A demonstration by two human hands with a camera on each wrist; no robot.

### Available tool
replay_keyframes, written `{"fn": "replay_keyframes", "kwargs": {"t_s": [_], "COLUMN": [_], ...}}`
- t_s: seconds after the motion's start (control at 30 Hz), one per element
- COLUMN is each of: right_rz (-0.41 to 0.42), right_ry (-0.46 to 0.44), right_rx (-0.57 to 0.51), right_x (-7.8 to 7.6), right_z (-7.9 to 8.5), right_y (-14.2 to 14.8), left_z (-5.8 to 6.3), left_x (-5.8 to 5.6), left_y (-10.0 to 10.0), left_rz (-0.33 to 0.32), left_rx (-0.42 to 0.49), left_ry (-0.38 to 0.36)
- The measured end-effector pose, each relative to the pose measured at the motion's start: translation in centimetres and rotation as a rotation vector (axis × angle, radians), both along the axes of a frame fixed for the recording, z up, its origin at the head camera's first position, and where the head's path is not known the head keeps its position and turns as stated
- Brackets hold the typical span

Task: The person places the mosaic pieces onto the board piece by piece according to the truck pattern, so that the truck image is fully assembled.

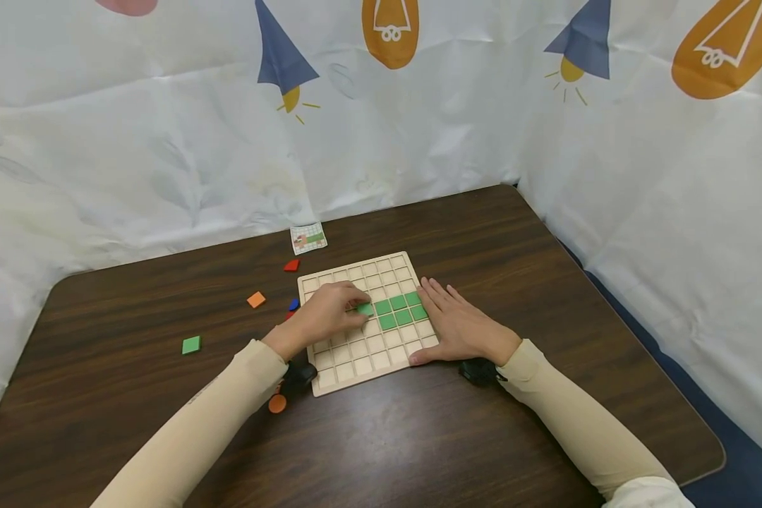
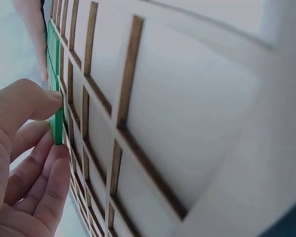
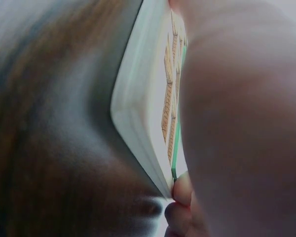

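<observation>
A light wooden grid board (image 1: 362, 381) lies on the dark table, tilted slightly. Between thumb and fingers, my left hand (image 1: 327, 310) pinches a green square tile (image 1: 365, 309) over the board's middle. In the left wrist view that tile (image 2: 58, 131) stands edge-on, close to the grid; whether it is fully seated I cannot tell. To its right, several green tiles (image 1: 398, 303) sit in two rows of cells. My right hand (image 1: 460, 324) rests along the board's right edge with fingers extended, its thumb at the near corner. Its palm hides much of the board (image 3: 133, 118) in the right wrist view.
A small printed pattern card (image 1: 308, 238) lies beyond the board. Left of the board are a red piece (image 1: 291, 265), a partly hidden blue piece (image 1: 294, 304), an orange square (image 1: 256, 300), a loose green square (image 1: 191, 345) and an orange disc (image 1: 277, 403). Patterned white curtains (image 1: 406, 141) border the table.
</observation>
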State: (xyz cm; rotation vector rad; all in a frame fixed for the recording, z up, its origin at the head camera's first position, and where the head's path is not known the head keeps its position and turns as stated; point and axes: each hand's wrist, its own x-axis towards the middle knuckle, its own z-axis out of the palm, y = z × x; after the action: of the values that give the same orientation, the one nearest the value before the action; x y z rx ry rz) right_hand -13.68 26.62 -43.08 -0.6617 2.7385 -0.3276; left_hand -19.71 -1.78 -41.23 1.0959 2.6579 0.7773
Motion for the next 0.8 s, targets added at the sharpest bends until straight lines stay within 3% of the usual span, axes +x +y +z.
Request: {"fn": "replay_keyframes", "kwargs": {"t_s": [0.8], "right_rz": [0.004], "right_ry": [-0.004], "right_rx": [0.0], "right_x": [-0.05], "right_z": [-0.03], "right_y": [0.03], "left_z": [-0.3], "left_x": [-0.07], "left_y": [0.33], "left_rz": [-0.002], "left_rx": [-0.027], "left_ry": [-0.004]}}
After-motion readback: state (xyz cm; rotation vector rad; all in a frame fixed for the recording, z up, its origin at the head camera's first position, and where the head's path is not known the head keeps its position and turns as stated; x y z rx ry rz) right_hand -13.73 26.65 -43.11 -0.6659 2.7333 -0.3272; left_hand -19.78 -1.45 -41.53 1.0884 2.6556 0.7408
